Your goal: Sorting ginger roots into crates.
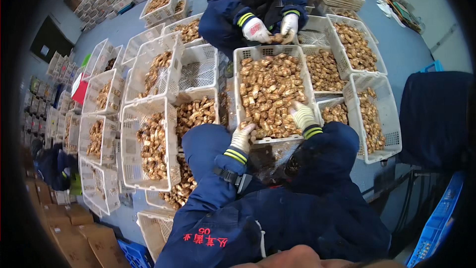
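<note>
A white plastic crate (270,140) heaped with stubby brown-and-cream mushrooms (271,94) stands right in front of me. At its near left corner is my left hand (241,138), in a white glove, its fingers closed around what looks like a brownish mushroom. My right hand (303,116), also gloved, reaches over the crate's right side onto the mushrooms; its fingertips blend with the pile, so their grip is unclear. Across the crate, a person in dark blue clothes holds a brown mushroom (280,38) between two white-gloved hands (257,30).
On my left, stacked white crates (148,184) hold more mushrooms, with one bare-bottomed crate (198,67) among them. More filled crates (373,154) line my right. Cardboard boxes (79,228) and a blue crate (135,254) lie lower left; a dark padded object (436,119) stands far right.
</note>
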### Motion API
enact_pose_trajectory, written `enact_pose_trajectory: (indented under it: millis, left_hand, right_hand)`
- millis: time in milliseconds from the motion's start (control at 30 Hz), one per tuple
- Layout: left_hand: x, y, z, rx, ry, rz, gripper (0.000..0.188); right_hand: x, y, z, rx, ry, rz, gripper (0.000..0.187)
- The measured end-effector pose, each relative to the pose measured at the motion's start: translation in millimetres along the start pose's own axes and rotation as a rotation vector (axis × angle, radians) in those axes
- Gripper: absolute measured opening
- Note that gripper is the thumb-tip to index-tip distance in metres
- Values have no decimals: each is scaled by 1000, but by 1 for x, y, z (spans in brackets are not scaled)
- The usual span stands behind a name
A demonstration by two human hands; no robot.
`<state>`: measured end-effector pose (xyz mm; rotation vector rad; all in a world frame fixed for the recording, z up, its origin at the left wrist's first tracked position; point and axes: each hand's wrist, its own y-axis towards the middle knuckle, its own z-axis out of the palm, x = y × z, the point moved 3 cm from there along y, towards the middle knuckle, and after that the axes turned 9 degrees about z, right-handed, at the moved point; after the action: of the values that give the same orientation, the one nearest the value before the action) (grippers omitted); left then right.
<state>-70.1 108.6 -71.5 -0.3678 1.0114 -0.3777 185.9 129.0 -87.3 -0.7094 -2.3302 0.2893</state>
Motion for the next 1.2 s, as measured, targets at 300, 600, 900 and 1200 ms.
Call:
enact_pose_trajectory:
  millis: [300, 600, 900, 1200]
  left_hand:
    - [11, -6, 30, 126, -47, -1, 28]
    - [12, -17, 41, 10, 7, -60, 21]
    - [9, -7, 16, 194, -197, -66, 35]
    - [-20, -26, 11, 260, -224, -98, 46]
  right_hand:
    - [-5, 14, 13, 4, -723, -50, 23]
    - [-12, 9, -2, -19, -702, -10, 21]
    - [6, -3, -7, 206, 15, -299, 43]
    - [35, -20, 11, 498, 623, -118, 49]
